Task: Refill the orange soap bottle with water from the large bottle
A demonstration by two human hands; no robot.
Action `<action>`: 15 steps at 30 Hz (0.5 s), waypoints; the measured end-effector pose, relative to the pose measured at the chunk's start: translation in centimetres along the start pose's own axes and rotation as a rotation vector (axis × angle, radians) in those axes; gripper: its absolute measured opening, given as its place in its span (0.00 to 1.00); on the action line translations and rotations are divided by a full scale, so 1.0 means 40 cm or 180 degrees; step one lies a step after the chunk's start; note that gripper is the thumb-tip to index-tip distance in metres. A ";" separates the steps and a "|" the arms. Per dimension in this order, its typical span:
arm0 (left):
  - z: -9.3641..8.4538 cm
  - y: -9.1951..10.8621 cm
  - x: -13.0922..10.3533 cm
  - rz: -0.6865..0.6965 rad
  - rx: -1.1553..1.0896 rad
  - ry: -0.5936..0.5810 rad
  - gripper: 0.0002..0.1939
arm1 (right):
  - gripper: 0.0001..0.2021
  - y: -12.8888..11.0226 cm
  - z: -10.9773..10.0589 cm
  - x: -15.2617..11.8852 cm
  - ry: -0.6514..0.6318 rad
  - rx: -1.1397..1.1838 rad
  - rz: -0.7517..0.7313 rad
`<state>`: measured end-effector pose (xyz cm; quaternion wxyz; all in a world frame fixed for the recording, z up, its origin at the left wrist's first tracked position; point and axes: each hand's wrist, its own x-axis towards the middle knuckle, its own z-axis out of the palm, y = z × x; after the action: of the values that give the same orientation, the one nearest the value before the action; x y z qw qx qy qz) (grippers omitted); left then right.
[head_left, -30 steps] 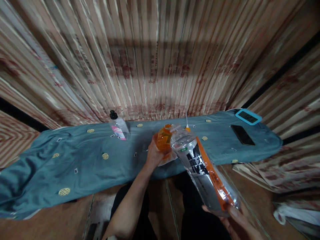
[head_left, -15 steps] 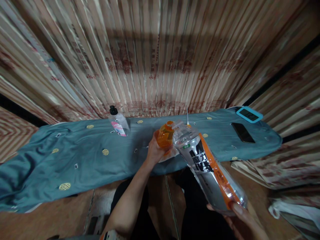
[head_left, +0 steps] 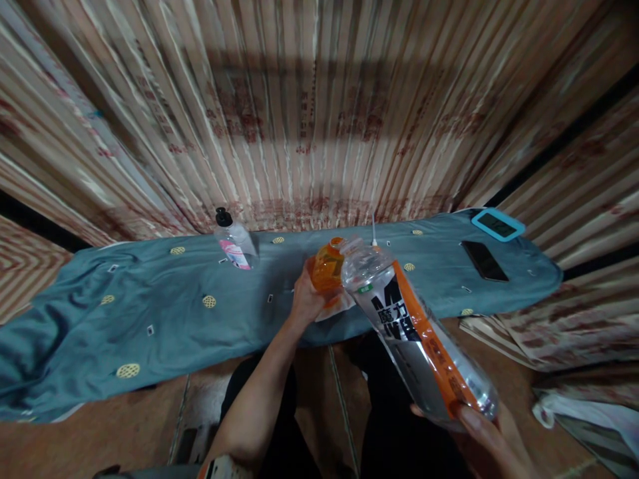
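Observation:
My left hand (head_left: 306,296) is wrapped round an orange see-through bottle (head_left: 327,267) that stands over the cloth-covered board, its open mouth facing up. By its base end, my right hand (head_left: 482,432) grips a large clear plastic drink bottle (head_left: 414,332) with a silver, black and orange label. This bottle is tilted, its neck pointing up and left, close to the mouth of the orange one. Whether the two mouths touch, or any liquid runs between them, I cannot tell. A whitish patch (head_left: 335,306) shows under the orange bottle.
A clear pump bottle (head_left: 235,247) with black top and pink label stands left on the teal cloth (head_left: 170,299). Right lie a black phone (head_left: 484,261) and a blue-framed digital clock (head_left: 498,225). A white cable (head_left: 374,229) runs behind. Striped curtains (head_left: 309,113) hang around.
The clear drink bottle's base end has shifted slightly right, with its neck staying by the orange bottle's mouth. The whole view has moved very little; both hands keep their holds.

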<state>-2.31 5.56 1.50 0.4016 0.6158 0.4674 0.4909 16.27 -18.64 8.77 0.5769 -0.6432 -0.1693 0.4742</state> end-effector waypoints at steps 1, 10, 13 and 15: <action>0.000 -0.002 0.000 0.0009 -0.0019 0.0003 0.42 | 0.44 -0.002 0.001 -0.001 0.0009 0.0002 0.0030; -0.001 0.002 0.000 -0.0004 -0.0064 -0.0024 0.41 | 0.44 -0.007 -0.003 -0.006 0.0014 -0.0050 0.0028; 0.001 0.002 -0.001 -0.0071 -0.0095 -0.0024 0.42 | 0.42 0.002 -0.011 -0.001 0.0032 -0.0142 -0.0117; 0.002 0.003 -0.002 -0.0079 -0.0121 -0.0019 0.41 | 0.41 0.007 -0.016 0.005 0.0018 -0.0189 -0.0271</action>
<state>-2.23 5.46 1.58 0.4207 0.6038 0.4643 0.4928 16.80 -18.93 8.35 0.5776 -0.6535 -0.2089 0.4422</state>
